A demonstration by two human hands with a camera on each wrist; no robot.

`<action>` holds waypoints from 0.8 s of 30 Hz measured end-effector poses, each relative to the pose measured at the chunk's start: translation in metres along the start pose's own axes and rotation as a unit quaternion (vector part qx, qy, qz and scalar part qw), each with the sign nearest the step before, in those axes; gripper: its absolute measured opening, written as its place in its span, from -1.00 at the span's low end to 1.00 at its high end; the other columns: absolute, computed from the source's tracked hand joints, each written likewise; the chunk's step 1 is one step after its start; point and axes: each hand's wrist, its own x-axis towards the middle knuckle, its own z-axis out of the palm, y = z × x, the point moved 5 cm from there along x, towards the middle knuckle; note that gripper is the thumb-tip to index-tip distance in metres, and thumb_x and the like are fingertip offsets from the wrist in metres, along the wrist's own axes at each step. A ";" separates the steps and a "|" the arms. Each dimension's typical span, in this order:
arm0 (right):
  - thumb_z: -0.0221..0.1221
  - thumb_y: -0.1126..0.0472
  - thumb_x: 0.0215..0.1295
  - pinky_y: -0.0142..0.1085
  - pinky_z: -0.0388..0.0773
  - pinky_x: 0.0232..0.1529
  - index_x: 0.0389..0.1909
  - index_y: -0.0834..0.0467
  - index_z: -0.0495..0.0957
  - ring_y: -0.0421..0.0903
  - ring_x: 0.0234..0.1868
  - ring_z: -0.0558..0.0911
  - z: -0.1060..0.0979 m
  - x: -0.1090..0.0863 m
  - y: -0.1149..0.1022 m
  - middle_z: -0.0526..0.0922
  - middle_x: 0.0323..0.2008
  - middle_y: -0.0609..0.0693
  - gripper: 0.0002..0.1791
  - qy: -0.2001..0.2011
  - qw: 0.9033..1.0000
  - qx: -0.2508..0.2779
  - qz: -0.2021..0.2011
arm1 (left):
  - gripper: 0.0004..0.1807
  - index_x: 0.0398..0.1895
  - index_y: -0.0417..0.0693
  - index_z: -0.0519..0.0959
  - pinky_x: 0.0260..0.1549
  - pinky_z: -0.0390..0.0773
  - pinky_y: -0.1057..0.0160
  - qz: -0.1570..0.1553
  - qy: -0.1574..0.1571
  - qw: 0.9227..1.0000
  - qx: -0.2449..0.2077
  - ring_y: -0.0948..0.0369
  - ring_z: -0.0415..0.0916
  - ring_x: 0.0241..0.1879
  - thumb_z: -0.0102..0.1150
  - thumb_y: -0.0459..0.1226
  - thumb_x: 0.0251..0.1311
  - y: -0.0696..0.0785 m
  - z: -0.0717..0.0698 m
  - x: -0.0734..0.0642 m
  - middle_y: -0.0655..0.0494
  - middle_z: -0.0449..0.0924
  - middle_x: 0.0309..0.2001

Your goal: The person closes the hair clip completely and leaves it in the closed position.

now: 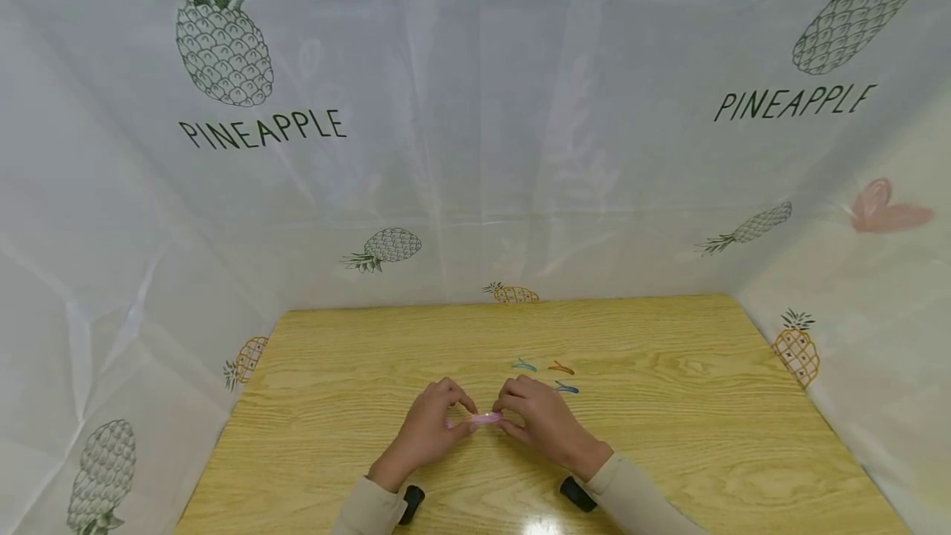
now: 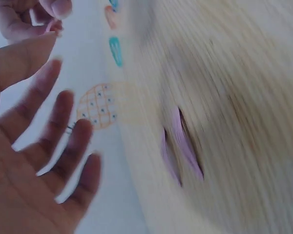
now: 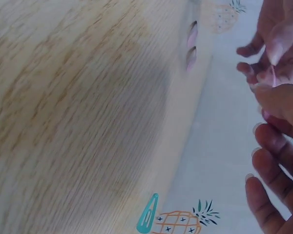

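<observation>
A small pink hair clip [image 1: 486, 418] is held up between both hands, low in the middle of the head view. My left hand [image 1: 434, 426] pinches its left end between thumb and index finger. The thumb and index finger of my right hand [image 1: 546, 421] pinch the right end. In the right wrist view the clip [image 3: 269, 78] is mostly hidden by fingertips. Two lilac hair clips [image 2: 188, 144] lie side by side on the table near my left hand. Beyond my right hand lie a teal clip [image 1: 523, 365], an orange clip [image 1: 561, 367] and a blue clip [image 1: 567, 388].
Beneath the hands is a wood-grain table [image 1: 669, 403]. A pale sheet [image 1: 475, 147] printed with pineapples hangs along the back and both sides. Each wrist carries a dark device, such as the one [image 1: 578, 494] by the right sleeve.
</observation>
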 end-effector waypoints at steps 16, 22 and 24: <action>0.59 0.16 0.16 -0.38 0.63 -0.18 -0.29 0.00 0.75 -0.23 -0.25 0.59 0.017 0.007 -0.001 0.64 -0.25 -0.19 -0.80 -0.043 0.998 0.004 0.051 | -0.82 -0.30 0.13 0.79 -0.02 0.55 0.09 0.085 0.047 0.973 0.208 0.22 0.46 -0.10 0.65 -0.19 0.07 0.000 -0.003 -0.001 0.26 0.52 -0.07; 0.56 0.14 0.22 -0.37 0.63 -0.16 -0.27 0.00 0.75 -0.24 -0.22 0.60 0.024 0.011 0.002 0.65 -0.23 -0.19 -0.84 -0.067 0.996 -0.001 0.062 | -0.87 -0.35 0.14 0.78 -0.03 0.55 0.09 0.088 0.053 0.969 0.226 0.22 0.47 -0.11 0.62 -0.20 0.11 -0.003 -0.002 0.001 0.25 0.53 -0.10; 0.54 0.14 0.24 -0.35 0.64 -0.14 -0.26 0.00 0.76 -0.23 -0.22 0.60 0.026 0.013 0.002 0.66 -0.23 -0.19 -0.86 -0.079 0.994 -0.003 0.071 | -0.88 -0.36 0.13 0.78 -0.04 0.54 0.09 0.088 0.055 0.968 0.229 0.22 0.47 -0.12 0.61 -0.21 0.12 -0.004 -0.002 0.002 0.24 0.54 -0.10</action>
